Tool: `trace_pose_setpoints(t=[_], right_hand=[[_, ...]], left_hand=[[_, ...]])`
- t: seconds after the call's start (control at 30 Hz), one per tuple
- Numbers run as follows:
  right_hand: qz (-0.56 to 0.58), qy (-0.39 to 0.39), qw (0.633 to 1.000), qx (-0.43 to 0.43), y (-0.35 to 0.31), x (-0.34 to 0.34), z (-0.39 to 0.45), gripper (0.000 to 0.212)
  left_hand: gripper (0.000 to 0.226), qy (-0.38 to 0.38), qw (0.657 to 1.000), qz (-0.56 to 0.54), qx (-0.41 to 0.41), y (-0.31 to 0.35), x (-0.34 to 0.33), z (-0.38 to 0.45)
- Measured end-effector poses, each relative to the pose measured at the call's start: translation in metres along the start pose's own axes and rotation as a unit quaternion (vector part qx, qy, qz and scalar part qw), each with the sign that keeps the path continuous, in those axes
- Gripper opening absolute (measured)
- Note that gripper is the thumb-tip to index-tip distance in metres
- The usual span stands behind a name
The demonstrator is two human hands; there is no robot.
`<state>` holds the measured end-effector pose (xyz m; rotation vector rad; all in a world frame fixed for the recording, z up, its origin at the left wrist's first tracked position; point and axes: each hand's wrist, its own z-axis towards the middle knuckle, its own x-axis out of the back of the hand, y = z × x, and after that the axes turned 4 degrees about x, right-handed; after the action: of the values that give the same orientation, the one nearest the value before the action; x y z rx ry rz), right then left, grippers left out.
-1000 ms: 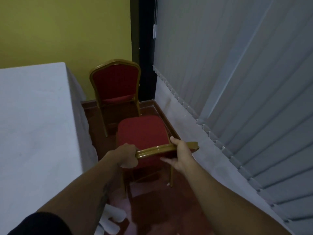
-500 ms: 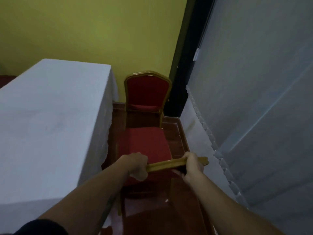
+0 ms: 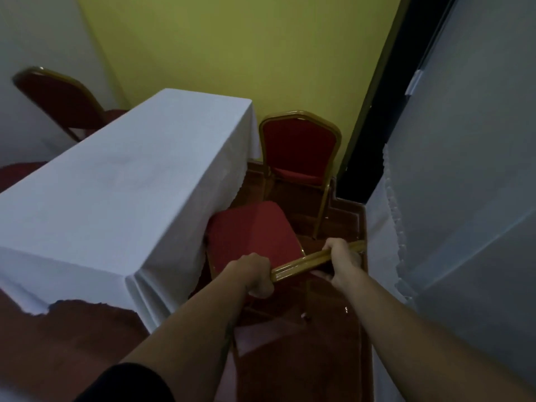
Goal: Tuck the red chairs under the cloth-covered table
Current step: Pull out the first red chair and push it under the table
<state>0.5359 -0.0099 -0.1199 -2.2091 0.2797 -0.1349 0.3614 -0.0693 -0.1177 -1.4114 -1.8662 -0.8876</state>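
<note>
Both hands grip the gold top rail (image 3: 304, 262) of the nearest red chair (image 3: 252, 230), which stands at about 5 o'clock of the white-clothed desk (image 3: 121, 192). The left hand (image 3: 255, 274) wraps the rail's left end, its fingers (image 3: 261, 288) curled shut around it, knuckles up. The right hand (image 3: 342, 262) holds the rail towards its right end, fingers closed over the top and the thumb underneath. The rail runs slanted, lower at the left hand and higher at the right.

The chair's seat points away from the person, towards 12 o'clock, and its left edge touches the hanging cloth at the desk's near right corner; whether any of the seat is under the cloth cannot be told. Its legs are mostly hidden beneath the seat and arms.

A second red chair (image 3: 298, 152) stands at 12 o'clock beyond the first, just beside the desk's far right corner, against the yellow wall (image 3: 246, 53), its back upright and its seat facing the person. A third red chair (image 3: 58, 103) sits at 10 o'clock on the desk's far left side, partly hidden by the cloth. At 3 o'clock, grey vertical blinds (image 3: 470, 169) hang close to the right forearm. The floor (image 3: 87, 329) is glossy reddish brown. A dark sleeve (image 3: 127, 384) covers the left upper arm at 7 o'clock.
</note>
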Motion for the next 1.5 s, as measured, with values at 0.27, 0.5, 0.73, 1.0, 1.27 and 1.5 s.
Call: trace_pose_setpoints(t=[0.27, 0.5, 0.73, 1.0, 1.27, 1.5], right_hand=[[-0.001, 0.007, 0.999, 0.038, 0.006, -0.007, 0.013, 0.058], [0.024, -0.036, 0.999, 0.016, 0.008, -0.022, -0.01, 0.014], [0.007, -0.069, 0.995, 0.075, -0.007, -0.032, -0.002, 0.062], [-0.02, -0.168, 0.983, 0.067, -0.017, -0.05, 0.044, 0.057], [-0.079, -0.262, 0.961, 0.046, -0.054, -0.074, 0.093, 0.07], [-0.117, -0.298, 0.947, 0.033, -0.078, -0.089, 0.128, 0.071]], left_hand=[[0.041, 0.003, 1.0, -0.019, 0.012, 0.008, -0.004, 0.009], [0.039, -0.016, 0.999, -0.034, -0.011, 0.004, 0.001, 0.006], [0.021, 0.011, 0.996, -0.088, -0.021, 0.006, 0.011, -0.001], [0.032, 0.041, 0.987, -0.151, 0.044, 0.014, 0.009, 0.01], [0.033, 0.048, 0.965, -0.213, 0.144, 0.038, 0.029, 0.043], [0.037, 0.053, 0.946, -0.264, 0.183, 0.051, 0.043, 0.073]])
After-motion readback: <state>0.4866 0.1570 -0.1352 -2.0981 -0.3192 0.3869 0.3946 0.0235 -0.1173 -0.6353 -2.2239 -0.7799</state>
